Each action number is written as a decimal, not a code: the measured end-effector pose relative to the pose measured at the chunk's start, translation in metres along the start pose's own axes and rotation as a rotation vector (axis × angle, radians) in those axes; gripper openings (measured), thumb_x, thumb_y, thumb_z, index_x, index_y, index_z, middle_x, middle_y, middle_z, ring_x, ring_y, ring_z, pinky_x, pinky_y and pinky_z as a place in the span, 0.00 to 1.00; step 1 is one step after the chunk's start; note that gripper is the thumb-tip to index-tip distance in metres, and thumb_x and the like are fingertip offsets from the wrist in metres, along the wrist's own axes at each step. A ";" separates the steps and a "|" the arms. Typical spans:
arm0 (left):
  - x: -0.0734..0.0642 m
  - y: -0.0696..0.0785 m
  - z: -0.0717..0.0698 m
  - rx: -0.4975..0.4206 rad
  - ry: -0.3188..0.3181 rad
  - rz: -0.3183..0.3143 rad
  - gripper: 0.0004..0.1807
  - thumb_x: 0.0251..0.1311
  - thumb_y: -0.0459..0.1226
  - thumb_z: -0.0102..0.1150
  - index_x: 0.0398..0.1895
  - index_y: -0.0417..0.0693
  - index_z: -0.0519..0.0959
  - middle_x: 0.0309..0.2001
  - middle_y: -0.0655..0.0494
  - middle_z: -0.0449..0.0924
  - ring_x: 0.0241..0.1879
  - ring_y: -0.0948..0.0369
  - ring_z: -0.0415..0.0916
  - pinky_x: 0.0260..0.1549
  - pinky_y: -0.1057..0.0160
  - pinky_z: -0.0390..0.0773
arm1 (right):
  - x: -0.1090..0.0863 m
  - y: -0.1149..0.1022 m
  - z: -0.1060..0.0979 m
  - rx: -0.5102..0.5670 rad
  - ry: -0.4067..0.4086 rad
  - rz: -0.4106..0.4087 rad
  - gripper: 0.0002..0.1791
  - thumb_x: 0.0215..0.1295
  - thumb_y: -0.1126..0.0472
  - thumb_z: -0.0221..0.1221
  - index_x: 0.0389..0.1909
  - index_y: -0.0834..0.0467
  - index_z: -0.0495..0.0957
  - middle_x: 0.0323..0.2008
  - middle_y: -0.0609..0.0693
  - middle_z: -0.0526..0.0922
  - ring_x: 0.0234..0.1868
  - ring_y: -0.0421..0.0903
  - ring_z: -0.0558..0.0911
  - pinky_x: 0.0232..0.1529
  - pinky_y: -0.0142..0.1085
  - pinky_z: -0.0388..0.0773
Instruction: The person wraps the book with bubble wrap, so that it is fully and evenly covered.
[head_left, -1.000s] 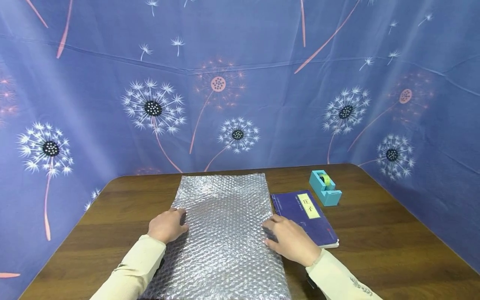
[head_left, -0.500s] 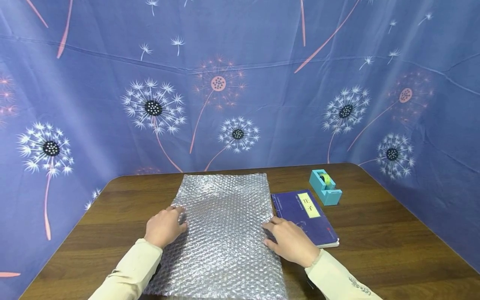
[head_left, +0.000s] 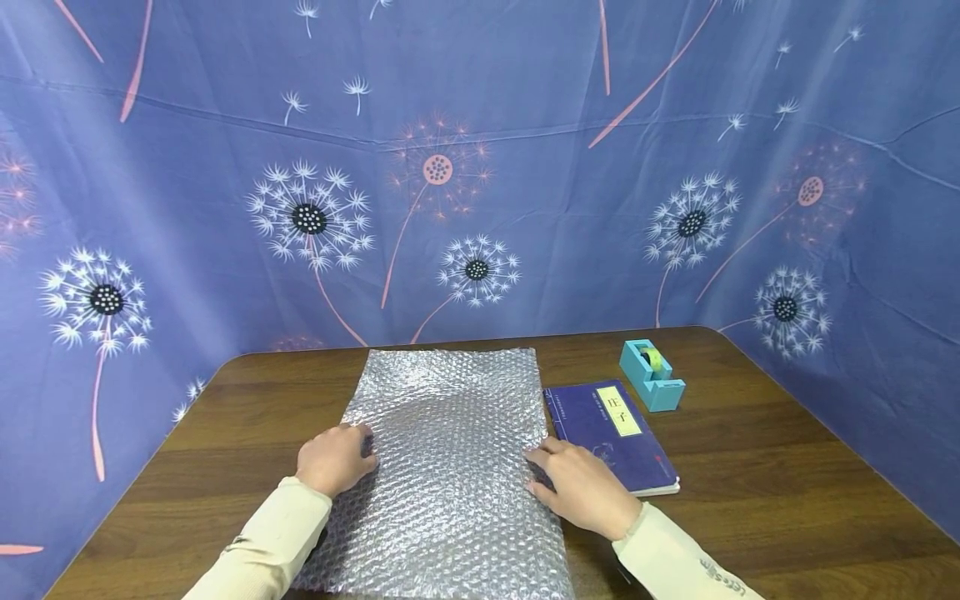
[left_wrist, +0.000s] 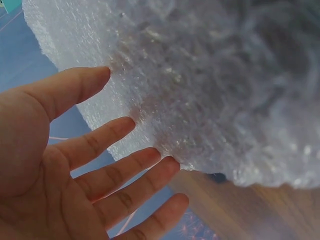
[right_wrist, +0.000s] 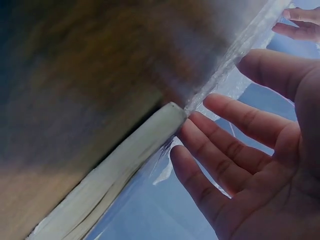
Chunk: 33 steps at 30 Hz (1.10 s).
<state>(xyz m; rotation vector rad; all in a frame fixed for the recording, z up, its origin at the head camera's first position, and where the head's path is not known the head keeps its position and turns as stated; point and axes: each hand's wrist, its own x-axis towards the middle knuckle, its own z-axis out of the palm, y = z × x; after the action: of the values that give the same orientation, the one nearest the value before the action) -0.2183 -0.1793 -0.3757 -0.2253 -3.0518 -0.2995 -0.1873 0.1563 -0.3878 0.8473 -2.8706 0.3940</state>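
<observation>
A sheet of clear bubble wrap [head_left: 450,500] lies on the brown wooden table in the head view. At its left edge is my left hand [head_left: 333,461], whose fingertips touch the wrap in the left wrist view; its fingers [left_wrist: 127,200] are spread and loosely extended. Across the sheet, my right hand [head_left: 585,490] rests at the right edge, its fingers [right_wrist: 220,155] also extended and spread. Beside that hand, a dark blue book [head_left: 592,425] with a yellow title label lies flat. The book's pale page edge [right_wrist: 115,175] appears close to the fingertips in the right wrist view.
Behind the book stands a turquoise tape dispenser [head_left: 651,379] with a yellow-green roll. The wooden table [head_left: 780,467] extends to both sides of the wrap. A blue dandelion-print cloth [head_left: 570,183] hangs along the table's back and sides.
The bubble wrap has turned and shifted very slightly, its far edge a little to the right. My left hand has moved slightly; the right hand stays nearly still.
</observation>
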 end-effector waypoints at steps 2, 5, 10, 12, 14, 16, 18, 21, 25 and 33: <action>0.001 0.000 0.000 0.005 0.005 0.003 0.22 0.55 0.42 0.72 0.52 0.42 0.84 0.46 0.38 0.85 0.41 0.38 0.83 0.31 0.40 0.81 | 0.000 0.001 0.000 0.019 -0.003 0.001 0.21 0.63 0.59 0.70 0.53 0.66 0.83 0.50 0.61 0.83 0.48 0.60 0.84 0.49 0.53 0.82; 0.001 0.001 -0.001 0.017 0.041 0.002 0.19 0.56 0.41 0.71 0.50 0.42 0.85 0.44 0.39 0.86 0.40 0.39 0.83 0.35 0.39 0.79 | -0.001 0.004 -0.001 0.050 -0.003 0.009 0.20 0.63 0.59 0.70 0.54 0.65 0.83 0.52 0.61 0.83 0.49 0.60 0.84 0.50 0.54 0.81; 0.002 0.007 -0.004 0.040 0.142 -0.016 0.17 0.58 0.39 0.71 0.48 0.40 0.86 0.41 0.39 0.86 0.37 0.41 0.84 0.39 0.37 0.76 | -0.002 0.008 -0.004 0.056 0.037 0.004 0.18 0.64 0.60 0.69 0.52 0.63 0.84 0.49 0.57 0.84 0.44 0.55 0.86 0.46 0.50 0.83; 0.003 0.012 -0.006 0.052 0.165 -0.012 0.18 0.58 0.40 0.71 0.49 0.40 0.86 0.42 0.39 0.86 0.36 0.41 0.84 0.38 0.38 0.77 | -0.002 0.010 -0.006 0.047 0.052 0.009 0.17 0.64 0.61 0.69 0.51 0.62 0.84 0.48 0.55 0.83 0.43 0.53 0.86 0.44 0.47 0.83; 0.004 0.016 -0.008 0.066 0.177 0.001 0.17 0.58 0.40 0.72 0.48 0.41 0.86 0.41 0.39 0.87 0.35 0.42 0.84 0.38 0.39 0.78 | -0.002 0.012 -0.008 0.037 0.065 0.022 0.17 0.64 0.60 0.69 0.52 0.62 0.84 0.48 0.55 0.83 0.43 0.52 0.85 0.44 0.46 0.83; 0.004 0.022 -0.009 0.077 0.186 0.019 0.17 0.57 0.40 0.72 0.48 0.41 0.86 0.40 0.40 0.87 0.34 0.43 0.84 0.37 0.41 0.78 | -0.002 0.015 -0.010 0.028 0.077 0.043 0.18 0.63 0.60 0.70 0.53 0.63 0.83 0.49 0.55 0.83 0.45 0.52 0.85 0.45 0.47 0.83; 0.004 0.028 -0.011 0.088 0.203 0.039 0.17 0.56 0.40 0.72 0.46 0.42 0.86 0.39 0.42 0.87 0.33 0.44 0.84 0.36 0.42 0.77 | -0.003 0.018 -0.013 0.020 0.090 0.056 0.19 0.63 0.61 0.70 0.53 0.63 0.83 0.48 0.55 0.83 0.45 0.53 0.85 0.46 0.47 0.83; 0.004 0.041 -0.011 0.108 0.248 0.071 0.16 0.55 0.40 0.72 0.45 0.43 0.87 0.37 0.44 0.87 0.32 0.45 0.84 0.36 0.44 0.77 | -0.004 0.025 -0.018 0.002 0.107 0.077 0.20 0.63 0.61 0.70 0.54 0.64 0.83 0.48 0.54 0.83 0.44 0.52 0.85 0.46 0.47 0.83; 0.003 0.061 -0.008 0.143 0.307 0.119 0.14 0.54 0.40 0.72 0.43 0.46 0.87 0.36 0.46 0.87 0.32 0.47 0.84 0.38 0.45 0.77 | -0.006 0.034 -0.025 -0.025 0.125 0.097 0.20 0.64 0.61 0.69 0.54 0.65 0.82 0.47 0.55 0.83 0.44 0.53 0.85 0.47 0.48 0.83; 0.004 0.102 -0.008 0.146 0.322 0.208 0.15 0.55 0.42 0.74 0.43 0.45 0.86 0.36 0.47 0.88 0.33 0.49 0.85 0.46 0.40 0.79 | -0.013 0.047 -0.034 -0.038 0.109 0.141 0.20 0.65 0.59 0.68 0.55 0.64 0.82 0.50 0.59 0.83 0.49 0.59 0.85 0.48 0.53 0.82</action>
<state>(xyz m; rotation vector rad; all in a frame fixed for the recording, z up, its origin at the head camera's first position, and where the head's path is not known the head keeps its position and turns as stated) -0.2060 -0.0813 -0.3488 -0.4355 -2.6887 -0.0888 -0.2009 0.2110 -0.3682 0.5990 -2.8351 0.3864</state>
